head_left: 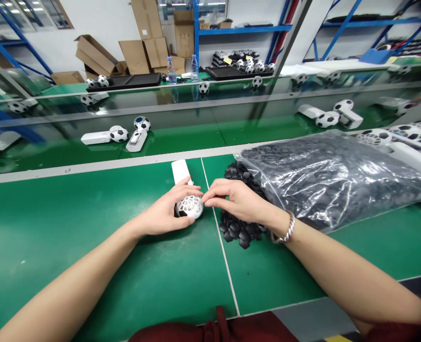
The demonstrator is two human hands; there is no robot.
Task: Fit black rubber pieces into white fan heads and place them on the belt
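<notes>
A white, holed football-shaped shell (190, 207) lies on the green worktop, with a dark patch low on its left side. My left hand (167, 209) is closed around that shell, thumb in front and fingers over the top. Behind it, a flat white handle-like piece (181, 171) sticks out under my fingers. My right hand (234, 197) touches the shell's right edge with thumb and forefinger pinched; whatever they hold is too small to make out. Loose black pieces (237, 230) lie in a pile beneath and beside my right hand.
A big clear plastic bag (339, 175) full of black pieces lies at right. More white football-shaped units (118, 134) rest on the green conveyor (210, 126) beyond the worktop's pale edge. White shells (374, 136) are heaped far right. Bottles (171, 71) and cardboard boxes (135, 56) stand behind.
</notes>
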